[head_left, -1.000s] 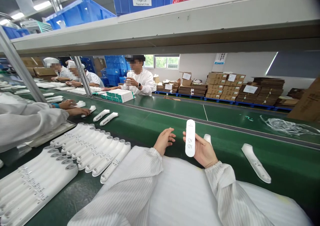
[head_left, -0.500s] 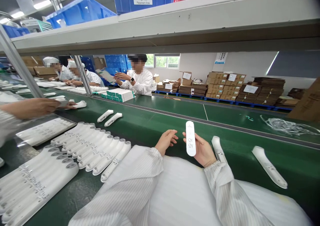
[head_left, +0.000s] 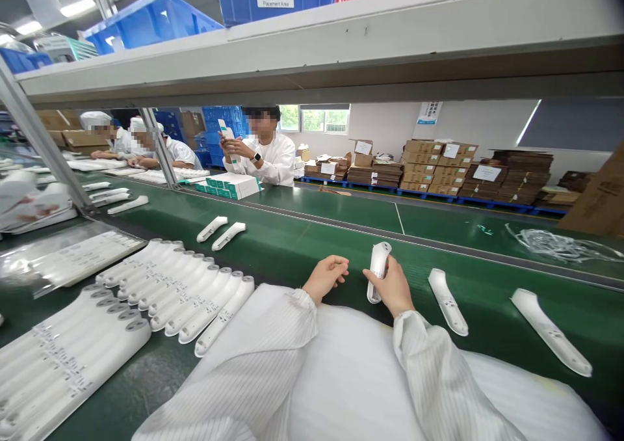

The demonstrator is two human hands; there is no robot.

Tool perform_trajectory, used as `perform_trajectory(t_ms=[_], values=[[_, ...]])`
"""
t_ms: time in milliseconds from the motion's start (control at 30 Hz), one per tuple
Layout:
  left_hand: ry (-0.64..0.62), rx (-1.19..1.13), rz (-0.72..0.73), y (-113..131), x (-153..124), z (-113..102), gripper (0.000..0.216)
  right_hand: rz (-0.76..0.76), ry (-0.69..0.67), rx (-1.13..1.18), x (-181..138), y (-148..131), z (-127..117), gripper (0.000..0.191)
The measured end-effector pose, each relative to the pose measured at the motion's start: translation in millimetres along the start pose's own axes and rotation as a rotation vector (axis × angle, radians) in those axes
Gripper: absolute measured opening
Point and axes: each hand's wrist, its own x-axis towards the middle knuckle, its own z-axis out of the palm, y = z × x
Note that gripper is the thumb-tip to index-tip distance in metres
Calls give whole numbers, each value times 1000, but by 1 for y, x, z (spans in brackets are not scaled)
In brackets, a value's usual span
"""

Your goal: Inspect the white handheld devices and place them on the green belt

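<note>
My right hand (head_left: 394, 286) is closed around a white handheld device housing (head_left: 379, 265), long and narrow with a bent head. The housing stands nearly upright above the green belt, and the fingers cover part of its right side. To its left, my left hand (head_left: 327, 277) holds nothing; its fingers are loosely bent and apart from the housing. Right of my right hand, a similar white housing (head_left: 448, 303) lies on the belt, with another white housing (head_left: 553, 334) beyond it.
Rows of white housings (head_left: 217, 304) lie at the left, beside a clear plastic-covered tray (head_left: 73, 259). Two small housings (head_left: 229, 236) rest on the green belt (head_left: 302, 246). A shelf (head_left: 312, 44) crosses overhead. A co-worker (head_left: 266, 151) sits opposite, near white-and-green boxes (head_left: 229, 185).
My right hand has turned the housing, so its flat printed face no longer shows. Housings on the belt have shifted right. The nearby co-worker's hand at the left has drawn back from the belt.
</note>
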Motion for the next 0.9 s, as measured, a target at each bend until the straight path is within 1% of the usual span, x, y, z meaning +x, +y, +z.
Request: perform_trajectory(t_ms=[100, 167, 200, 300, 400, 467, 533, 567, 633, 700, 733, 800, 900], values=[[-6, 16, 4, -2, 1, 0, 27, -51, -101, -237, 4, 11, 0, 41], [-10, 24, 3, -3, 2, 1, 25, -70, -164, -332, 5, 17, 1, 29], [-12, 29, 4, -4, 2, 1, 25, -80, -176, -359, 5, 19, 1, 27], [-11, 45, 5, -5, 1, 1, 24, -116, -153, -368, 3, 21, 1, 29], [-8, 54, -3, -5, 0, 1, 24, -167, -80, -413, -1, 15, -2, 37], [-5, 54, -13, -5, -1, 1, 24, -244, -9, -424, -5, 8, -4, 43], [-3, 52, -13, -6, -1, 2, 23, -347, -2, -337, -10, 1, -4, 41], [-2, 51, -9, -7, -1, 2, 23, -388, -37, -273, -13, -3, -3, 39], [4, 50, 1, -8, 0, 2, 23, -433, -167, -163, -18, -8, 1, 32], [19, 55, 13, -10, 1, 2, 23, -467, -305, -111, -23, -10, 6, 27], [27, 61, 22, -11, 1, 2, 22, -483, -353, -102, -25, -10, 9, 25], [33, 76, 44, -12, 1, 2, 22, -504, -401, -96, -26, -9, 12, 25], [26, 101, 64, -13, 1, 1, 21, -505, -398, -101, -25, -6, 14, 27]])
